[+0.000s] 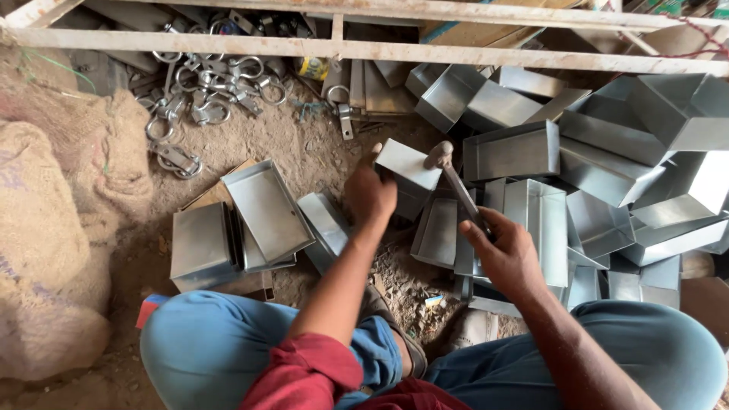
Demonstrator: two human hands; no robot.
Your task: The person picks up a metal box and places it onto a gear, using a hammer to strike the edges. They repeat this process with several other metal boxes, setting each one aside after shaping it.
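My left hand [370,193] grips the near edge of a small sheet-metal box [406,168] held tilted over the dirt floor. A hammer [456,182] is gripped by my right hand [506,254], which holds the handle low down; the hammer's worn head is up against the box's right corner. Both forearms reach out over my knees in blue trousers [228,342]. Open metal trays [439,231] lie just under the box, between my two hands.
A heap of several folded metal boxes [645,152] fills the right side. A few stacked trays [262,209] lie left of my left hand. Metal rings and clasps [205,91] are scattered at the back left, under a rusty white bar [364,49]. Burlap sacks [53,228] bulge at far left.
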